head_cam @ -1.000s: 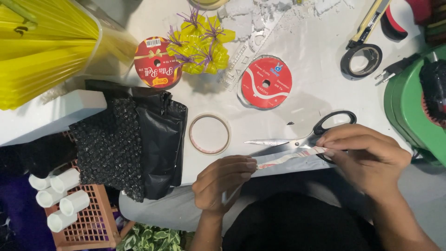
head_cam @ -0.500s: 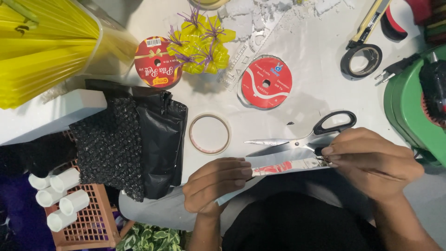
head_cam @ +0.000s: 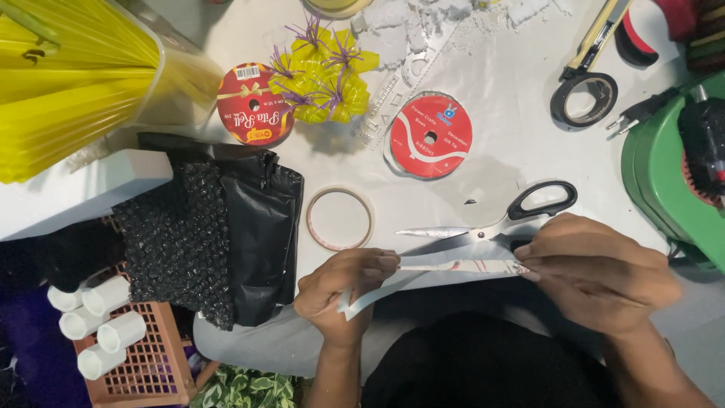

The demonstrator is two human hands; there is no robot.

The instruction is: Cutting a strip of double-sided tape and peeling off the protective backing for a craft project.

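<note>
I am holding a narrow strip of white ribbon with faint red marks (head_cam: pixel 461 266) stretched level between my two hands, low over the near edge of the white tabletop (head_cam: pixel 498 113). My left hand (head_cam: pixel 343 291) is pinching the strip's left end between thumb and fingertips, and a loose tail of the ribbon is curling down below that hand. My right hand (head_cam: pixel 596 272) is pinching the other end with its fingertips closed on it, so both hands are clamped on the same strip and standing well apart.

Just beyond the strip, the steel scissors with black handles (head_cam: pixel 498 221) are lying on the tabletop, blades pointing left and slightly parted, the handle loops near my right hand. To the left of the blades a thin ring of clear adhesive tape (head_cam: pixel 339 218) is lying flat. Further left, a black plastic bag with a bubbled black sheet (head_cam: pixel 219 234) is hanging over the tabletop's edge, above a brown plastic crate holding white tubes (head_cam: pixel 113 340).

Farther off, a red ribbon spool with a white centre label (head_cam: pixel 430 136) is lying flat, and another red ribbon spool with gold print (head_cam: pixel 254 113) is sitting to its left. Between them a cluster of yellow ribbon flowers with purple centres (head_cam: pixel 326 75) is resting. At the far right, a roll of black tape (head_cam: pixel 583 100) is lying near a green machine (head_cam: pixel 672 181).
</note>
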